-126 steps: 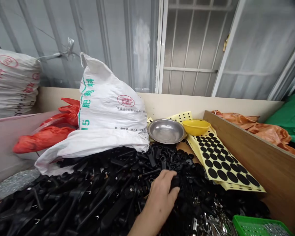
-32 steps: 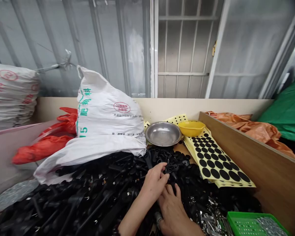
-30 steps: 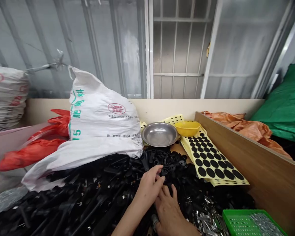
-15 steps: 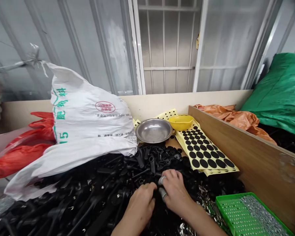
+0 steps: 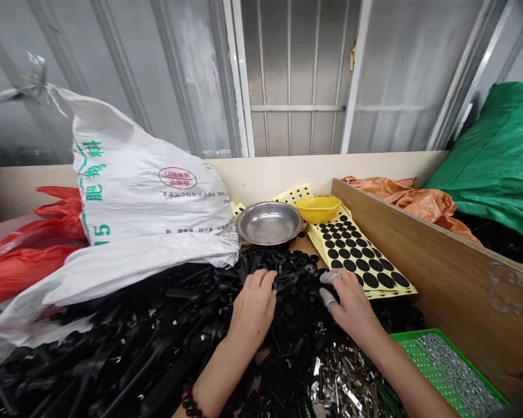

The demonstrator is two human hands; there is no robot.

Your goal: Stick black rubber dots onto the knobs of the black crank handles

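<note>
My left hand point(image 5: 253, 307) presses into a heap of black plastic parts point(image 5: 165, 313), its fingers curled among them, and I cannot tell whether it grips one. A beaded bracelet point(image 5: 189, 403) circles that wrist. My right hand point(image 5: 351, 302) lies at the heap's right edge, next to a yellow sheet of black round pads point(image 5: 357, 255). Two of its fingers wear grey finger covers point(image 5: 329, 287) and stand apart, with nothing visible between them. Loose silver metal clips point(image 5: 342, 377) lie below the hands.
A steel bowl point(image 5: 269, 223) and a yellow bowl point(image 5: 317, 209) stand behind the heap. A white sack point(image 5: 143, 197) slumps on its left. A wooden board point(image 5: 418, 249) stands upright at right, and a green tray point(image 5: 412, 335) of metal pieces sits at lower right.
My hands have spread apart: the right moved rightward toward the pad sheet, the left moved up the heap. The view has swung slightly, showing more of both forearms.
</note>
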